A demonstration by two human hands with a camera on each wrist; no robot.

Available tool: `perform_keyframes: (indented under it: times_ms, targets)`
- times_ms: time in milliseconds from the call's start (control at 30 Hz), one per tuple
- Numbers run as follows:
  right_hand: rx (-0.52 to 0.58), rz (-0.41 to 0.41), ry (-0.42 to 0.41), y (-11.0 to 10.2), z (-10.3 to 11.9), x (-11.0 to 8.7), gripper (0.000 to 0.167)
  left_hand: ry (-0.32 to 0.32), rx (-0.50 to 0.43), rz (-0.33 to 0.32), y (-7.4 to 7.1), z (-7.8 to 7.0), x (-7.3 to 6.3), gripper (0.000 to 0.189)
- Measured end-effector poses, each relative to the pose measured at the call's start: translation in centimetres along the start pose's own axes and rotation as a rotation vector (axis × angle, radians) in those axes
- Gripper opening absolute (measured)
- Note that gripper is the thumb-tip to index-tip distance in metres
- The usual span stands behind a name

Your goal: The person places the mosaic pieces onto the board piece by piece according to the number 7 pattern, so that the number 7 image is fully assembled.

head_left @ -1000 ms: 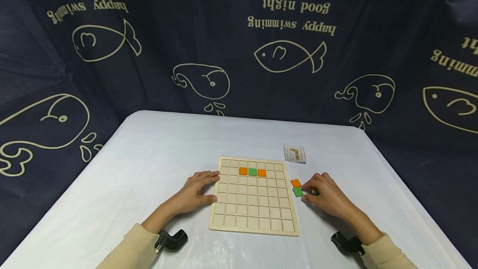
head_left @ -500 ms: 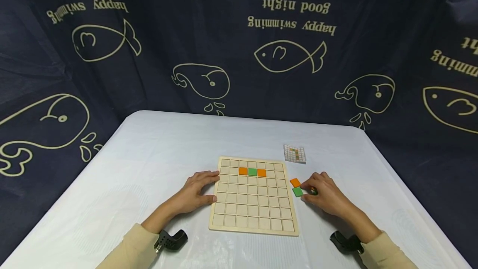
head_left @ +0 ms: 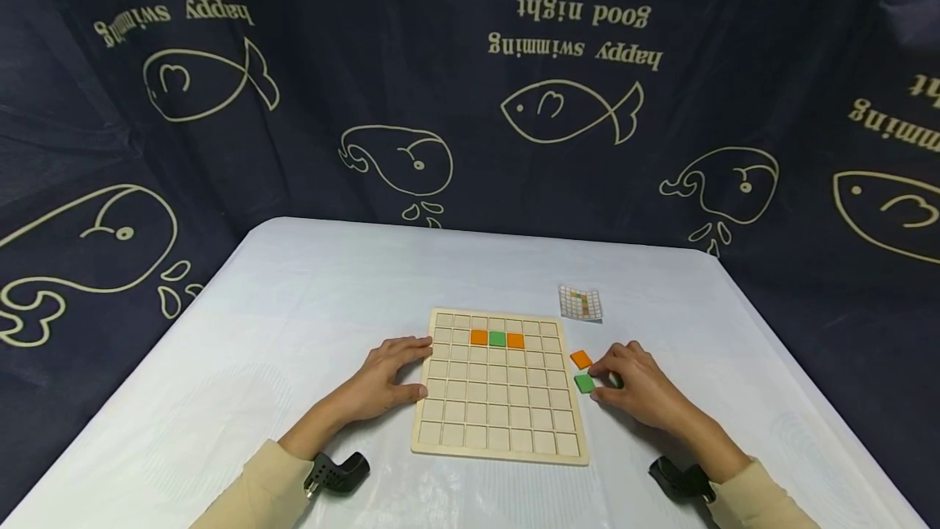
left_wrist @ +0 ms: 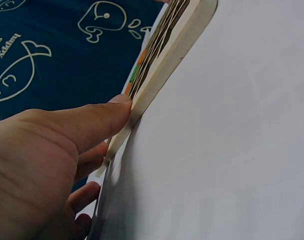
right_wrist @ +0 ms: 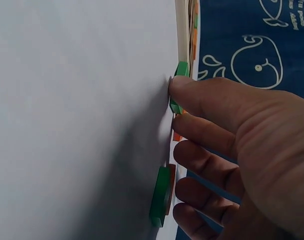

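In the head view a wooden grid board (head_left: 487,415) lies on the table, with an orange, a green and another orange tile in one row near its far edge. My left hand (head_left: 385,378) rests against the board's left edge, fingers extended, thumb (left_wrist: 99,117) on the rim in the left wrist view. To the right of the board, my right hand (head_left: 639,382) pinches a green tile (head_left: 584,384) between thumb and index finger at its near-right side. Just beyond it lies an orange tile (head_left: 581,359). Another green tile (right_wrist: 160,197) and an orange one (right_wrist: 170,190) sit beneath the curled fingers.
A small creased paper card (head_left: 580,303) printed with a coloured grid lies beyond the board's far right corner. A white sheet covers the table (head_left: 352,268). Dark fabric (head_left: 470,178) with fish and whale drawings hangs behind it.
The green tile at my right fingertips has turned and shifted slightly nearer, away from the orange tile. My right hand has moved a little to the left; the left hand stays put.
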State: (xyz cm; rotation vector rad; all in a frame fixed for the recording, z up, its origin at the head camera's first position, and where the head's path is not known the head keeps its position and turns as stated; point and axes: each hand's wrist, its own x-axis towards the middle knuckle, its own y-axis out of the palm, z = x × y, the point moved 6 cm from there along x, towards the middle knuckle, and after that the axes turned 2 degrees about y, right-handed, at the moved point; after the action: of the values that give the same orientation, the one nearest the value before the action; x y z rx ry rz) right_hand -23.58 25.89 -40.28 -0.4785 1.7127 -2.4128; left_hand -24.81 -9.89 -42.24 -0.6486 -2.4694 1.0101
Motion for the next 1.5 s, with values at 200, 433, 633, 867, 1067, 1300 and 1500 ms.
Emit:
perform_keyframes:
  times_ms: [200,433,633,867,1067,1300,1500]
  targets:
    - [-0.007,0.005,-0.001,0.1,0.2,-0.1,0.021,0.003,-0.008,0.000,0.0,-0.1,0.0,0.062]
    - [0.002,0.011,-0.018,0.1,0.2,-0.2,0.023,0.001,-0.015,0.003,0.0,0.0,0.0,0.062]
    - [0.006,0.021,-0.004,0.2,0.2,-0.2,0.020,0.005,-0.016,0.002,0.0,0.0,0.0,0.062]
    - [0.008,0.016,0.012,-0.1,0.2,-0.2,0.018,0.010,-0.014,0.000,0.0,0.0,0.0,0.061]
    - [0.016,0.008,0.014,-0.4,0.3,-0.2,0.019,0.013,-0.014,-0.002,0.1,0.0,0.0,0.061]
    - [0.021,-0.016,-0.015,-0.6,1.0,-0.1,0.020,0.011,-0.010,-0.003,0.1,0.0,0.0,0.061]
    - [0.016,-0.032,-0.018,-0.7,1.6,0.3,0.019,0.003,-0.006,-0.001,0.0,0.0,0.0,0.061]
